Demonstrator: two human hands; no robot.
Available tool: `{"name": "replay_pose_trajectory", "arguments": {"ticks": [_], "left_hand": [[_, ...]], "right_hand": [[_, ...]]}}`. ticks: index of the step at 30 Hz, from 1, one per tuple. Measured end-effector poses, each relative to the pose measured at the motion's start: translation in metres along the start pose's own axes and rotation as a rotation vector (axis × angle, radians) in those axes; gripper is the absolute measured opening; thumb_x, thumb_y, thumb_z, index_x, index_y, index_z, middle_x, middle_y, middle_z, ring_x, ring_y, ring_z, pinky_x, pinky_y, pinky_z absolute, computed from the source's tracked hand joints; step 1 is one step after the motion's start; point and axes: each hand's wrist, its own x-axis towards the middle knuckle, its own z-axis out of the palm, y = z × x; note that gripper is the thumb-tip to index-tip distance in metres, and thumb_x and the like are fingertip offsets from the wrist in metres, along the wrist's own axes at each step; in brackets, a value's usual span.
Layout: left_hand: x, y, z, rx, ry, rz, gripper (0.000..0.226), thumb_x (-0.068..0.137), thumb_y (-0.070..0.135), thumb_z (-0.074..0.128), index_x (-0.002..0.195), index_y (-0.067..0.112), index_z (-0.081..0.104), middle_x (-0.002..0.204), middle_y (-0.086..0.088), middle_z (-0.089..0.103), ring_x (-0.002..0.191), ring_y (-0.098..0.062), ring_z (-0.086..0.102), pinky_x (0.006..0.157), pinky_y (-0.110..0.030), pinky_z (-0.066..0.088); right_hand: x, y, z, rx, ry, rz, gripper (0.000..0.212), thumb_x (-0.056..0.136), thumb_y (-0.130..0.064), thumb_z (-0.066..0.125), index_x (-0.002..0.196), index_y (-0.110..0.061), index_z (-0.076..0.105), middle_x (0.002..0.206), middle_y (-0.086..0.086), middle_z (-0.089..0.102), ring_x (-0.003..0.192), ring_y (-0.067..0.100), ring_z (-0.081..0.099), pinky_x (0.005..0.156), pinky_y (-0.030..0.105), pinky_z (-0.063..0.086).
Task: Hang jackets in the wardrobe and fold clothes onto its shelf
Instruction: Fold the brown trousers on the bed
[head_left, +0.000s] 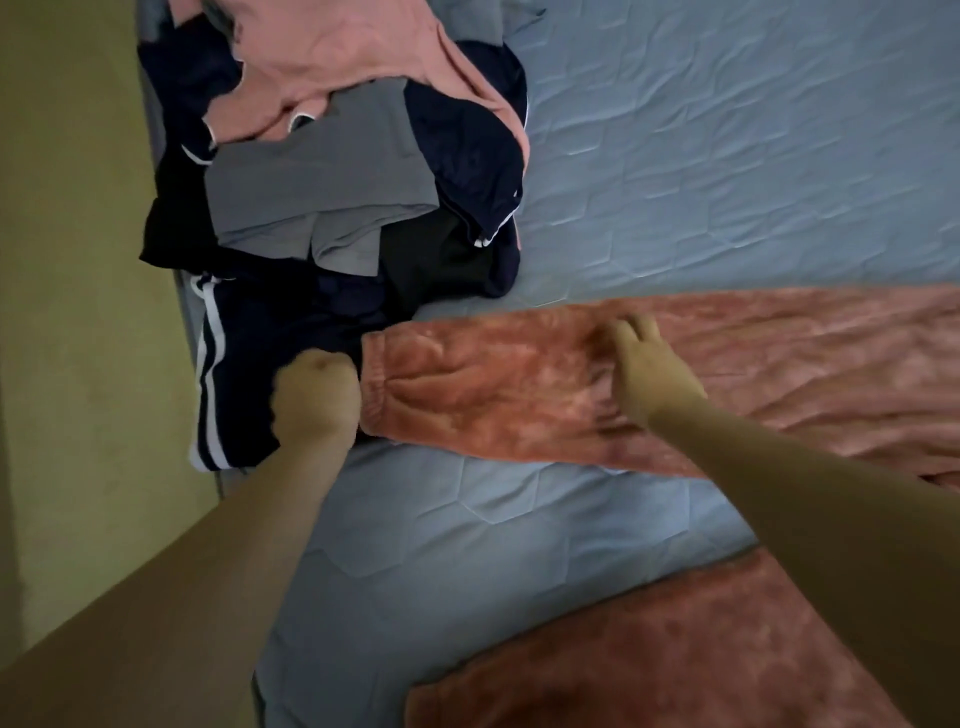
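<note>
Hands: two, both bare-armed, reaching in from 6 o'clock.
Left hand (316, 392): curled into a fist at the cuffed end of the fleece garment, knuckles up; it seems to grip that edge, though the fingers are tucked under and hidden.
Right hand (647, 371): fingers fairly straight and spread, resting flat on top of the fleece garment, holding nothing.
Fleece garment (498, 395): one long, fuzzy, rust-pink leg or sleeve, lying flat across the bed from about 9 o'clock of the picture's middle out to the 3 o'clock edge; its gathered elastic cuff is at the left end, just beside the left hand.
Second fleece piece (649, 660): same rust-pink plush, spread at 5 o'clock; I cannot tell whether it belongs to the same garment.
Clothes pile: one heap at 11 to 12 o'clock, touching the cuffed end of the fleece garment.
Navy track garment (244, 364): one, dark blue with two white side stripes, at the near end of the pile, under the left hand.
Grey garment (322, 192): one, plain and roughly folded, on top of the pile.
Pink garment (332, 57): one, lighter salmon and smooth, at the far end of the pile.
Dark jacket (467, 145): one, shiny navy with thin white trim, at the pile's right side.
Bed (727, 156): one, covered in a blue-grey quilted sheet, carrying everything.
Floor (78, 260): yellowish strip along 9 o'clock.
</note>
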Motion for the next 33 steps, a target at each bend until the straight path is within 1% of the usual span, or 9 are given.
{"name": "replay_pose_trajectory", "arguments": {"ticks": [3,5,7,13,16,19,23,27,33], "left_hand": [[-0.014,0.021,0.015,0.25,0.253,0.58,0.025,0.078,0.021,0.052,0.098,0.011,0.062,0.106,-0.016,0.06,0.099,-0.038,0.055,0.085,-0.048,0.045],[-0.012,0.04,0.034,0.431,0.006,0.788,0.044,0.08,0.015,0.054,0.123,0.009,0.056,0.122,-0.012,0.06,0.119,-0.035,0.052,0.106,-0.049,0.035],[0.0,0.05,0.05,0.78,-0.164,0.694,0.064,0.085,0.018,0.054,0.146,0.013,0.034,0.147,-0.007,0.042,0.141,-0.033,0.027,0.119,-0.053,0.005],[-0.009,0.056,0.039,1.18,-0.12,0.797,0.031,0.083,0.031,0.059,0.109,0.015,0.065,0.107,-0.008,0.059,0.115,-0.034,0.042,0.114,-0.055,0.01],[-0.048,0.051,0.009,1.058,-0.173,1.016,0.024,0.081,0.027,0.065,0.097,0.009,0.067,0.092,-0.01,0.063,0.09,-0.033,0.059,0.085,-0.042,0.043],[-0.107,0.039,-0.017,1.006,-0.287,1.213,0.015,0.074,0.011,0.073,0.083,0.004,0.064,0.077,-0.014,0.061,0.059,-0.033,0.06,0.048,-0.034,0.042],[-0.197,0.006,-0.032,1.051,-0.277,1.441,0.018,0.071,0.009,0.046,0.066,0.011,0.063,0.079,-0.01,0.06,0.064,-0.031,0.058,0.046,-0.031,0.044],[-0.274,-0.051,-0.029,1.239,-0.526,1.379,0.02,0.075,0.013,0.047,0.074,0.016,0.067,0.086,-0.007,0.059,0.073,-0.03,0.058,0.057,-0.037,0.049],[-0.334,-0.108,-0.004,1.639,-1.126,0.761,0.035,0.09,0.018,0.053,0.124,0.014,0.056,0.126,-0.01,0.048,0.112,-0.03,0.049,0.087,-0.042,0.042]], "right_hand": [[0.029,0.021,-0.012,-0.303,-0.026,0.068,0.085,0.08,-0.016,0.059,0.151,-0.026,0.014,0.154,0.006,0.02,0.136,0.036,0.027,0.109,0.05,0.027],[0.041,0.038,-0.015,-0.425,-0.104,0.062,0.094,0.083,-0.028,0.059,0.153,-0.032,-0.004,0.161,-0.003,0.005,0.147,0.028,0.005,0.114,0.057,0.01],[0.05,0.055,-0.022,-0.466,-0.114,0.069,0.095,0.083,-0.029,0.058,0.153,-0.03,-0.006,0.16,-0.002,0.013,0.148,0.025,0.004,0.114,0.06,0.002],[0.038,0.079,-0.05,-0.671,0.023,-0.233,0.034,0.08,-0.027,0.061,0.114,-0.021,0.062,0.11,0.004,0.061,0.111,0.029,0.049,0.1,0.039,0.029],[0.004,0.094,-0.073,-0.399,-0.081,-0.365,0.037,0.076,-0.02,0.07,0.11,-0.009,0.062,0.107,0.014,0.059,0.106,0.035,0.056,0.089,0.04,0.042],[-0.052,0.108,-0.094,-0.441,-0.159,-0.503,0.042,0.079,-0.037,0.072,0.111,-0.013,0.061,0.108,0.01,0.058,0.104,0.033,0.058,0.076,0.04,0.048],[-0.133,0.119,-0.096,-0.666,-0.214,-0.593,0.04,0.084,-0.039,0.055,0.121,-0.024,0.054,0.116,-0.001,0.06,0.106,0.025,0.06,0.07,0.033,0.049],[-0.211,0.126,-0.072,-0.688,-0.39,-0.518,0.038,0.083,-0.037,0.051,0.12,-0.026,0.049,0.116,-0.005,0.063,0.099,0.024,0.067,0.073,0.032,0.051],[-0.299,0.134,-0.006,-0.516,-0.858,-0.166,0.038,0.087,-0.022,0.053,0.125,-0.02,0.05,0.126,0.005,0.058,0.112,0.026,0.059,0.087,0.033,0.047]]}}
